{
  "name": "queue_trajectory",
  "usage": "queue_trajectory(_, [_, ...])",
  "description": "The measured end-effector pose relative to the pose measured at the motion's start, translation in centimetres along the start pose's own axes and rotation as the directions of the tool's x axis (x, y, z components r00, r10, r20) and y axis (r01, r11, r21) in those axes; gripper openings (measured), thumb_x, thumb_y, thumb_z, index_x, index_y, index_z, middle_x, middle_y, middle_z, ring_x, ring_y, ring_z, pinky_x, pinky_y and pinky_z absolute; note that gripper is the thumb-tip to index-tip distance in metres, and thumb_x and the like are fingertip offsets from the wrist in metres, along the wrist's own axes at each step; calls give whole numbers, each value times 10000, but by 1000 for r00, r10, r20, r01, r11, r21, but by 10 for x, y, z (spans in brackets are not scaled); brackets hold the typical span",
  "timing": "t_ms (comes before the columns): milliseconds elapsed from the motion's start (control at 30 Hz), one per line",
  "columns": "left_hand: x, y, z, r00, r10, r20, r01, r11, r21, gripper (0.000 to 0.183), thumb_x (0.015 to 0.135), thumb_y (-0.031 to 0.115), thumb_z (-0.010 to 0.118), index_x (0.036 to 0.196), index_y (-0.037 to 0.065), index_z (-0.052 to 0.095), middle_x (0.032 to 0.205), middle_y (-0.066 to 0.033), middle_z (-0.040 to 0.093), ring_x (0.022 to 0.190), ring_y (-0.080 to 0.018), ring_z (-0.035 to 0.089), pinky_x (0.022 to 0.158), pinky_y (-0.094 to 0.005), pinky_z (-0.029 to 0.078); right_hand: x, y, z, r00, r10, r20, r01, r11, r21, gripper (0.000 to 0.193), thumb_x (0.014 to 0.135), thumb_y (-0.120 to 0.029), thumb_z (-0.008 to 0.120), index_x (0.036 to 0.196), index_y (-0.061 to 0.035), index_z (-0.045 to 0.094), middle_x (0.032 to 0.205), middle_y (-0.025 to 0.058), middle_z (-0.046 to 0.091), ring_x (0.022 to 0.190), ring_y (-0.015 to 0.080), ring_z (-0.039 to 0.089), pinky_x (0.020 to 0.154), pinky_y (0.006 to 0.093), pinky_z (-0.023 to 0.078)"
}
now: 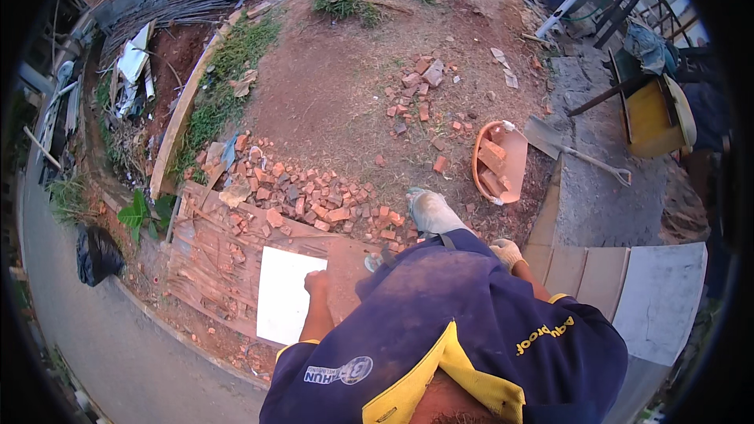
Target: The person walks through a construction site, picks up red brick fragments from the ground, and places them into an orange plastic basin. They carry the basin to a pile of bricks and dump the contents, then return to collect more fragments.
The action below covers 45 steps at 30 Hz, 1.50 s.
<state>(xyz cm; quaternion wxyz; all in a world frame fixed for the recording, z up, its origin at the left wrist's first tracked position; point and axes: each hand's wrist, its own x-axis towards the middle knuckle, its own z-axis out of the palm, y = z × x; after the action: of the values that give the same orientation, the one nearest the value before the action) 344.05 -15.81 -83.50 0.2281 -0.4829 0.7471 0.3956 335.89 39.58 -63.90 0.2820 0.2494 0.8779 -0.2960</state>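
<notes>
My left hand point(316, 283) is bare and curled into a fist at the left edge of a brown board point(345, 279), beside a white rectangular tile point(284, 297). Both lie on a dusty wooden pallet point(208, 255). My right hand point(506, 252) wears a pale work glove and hangs by my side above the dirt, its fingers curled; my blue shirt hides whether it holds anything. My dusty boot point(430, 212) stands on the ground near scattered broken red bricks point(314, 200).
An orange basin point(481, 144) holding brick pieces lies on the dirt, with a shovel point(550, 140) next to it. A yellow wheelbarrow point(656, 114) stands at the right. Flat slabs point(628, 283) line the right side. A black bag point(94, 253) sits by the paved road point(102, 345).
</notes>
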Motion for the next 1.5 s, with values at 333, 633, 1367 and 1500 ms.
queue_trajectory(333, [36, 165, -38, 882, 461, 101, -467, 883, 49, 222, 745, 192, 634, 662, -8, 585, 569, -46, 512, 574, -165, 513, 595, -357, 412, -47, 206, 131, 945, 306, -117, -292, 949, 120, 443, 842, -398, 620, 1133, -73, 695, 1143, 186, 674, 1137, 343, 607, 940, 413, 482])
queue_trajectory(633, [-15, 181, -8, 829, 543, 136, -560, 802, 209, 273, 725, 233, 649, 675, -33, 613, 632, -87, 623, 625, -199, 604, 621, -374, 465, -57, 187, 166, 955, 261, -141, -240, 960, 146, 451, 835, -395, 600, 1138, -75, 692, 1172, 192, 661, 1131, 335, 609, 942, 414, 477])
queue_trajectory(1367, [-42, 367, 80, 861, 369, 349, -503, 523, 688, 531, 738, 314, 712, 1137, -25, 621, 1015, -189, 682, 958, -336, 652, 861, -409, 499, 149, 142, -24, 917, 353, -184, -219, 834, 506, 490, 837, -347, 652, 1162, 19, 645, 1186, 209, 652, 1138, 343, 605, 980, 389, 461])
queue_trajectory(1500, [-67, 490, 158, 830, 419, 367, -556, 571, 604, 548, 758, 337, 707, 1147, -40, 618, 1028, -176, 693, 982, -305, 660, 868, -395, 502, 148, 186, 3, 829, 548, -111, -333, 643, 690, 475, 839, -339, 657, 1139, 28, 653, 1135, 197, 673, 1087, 308, 626, 931, 386, 476])
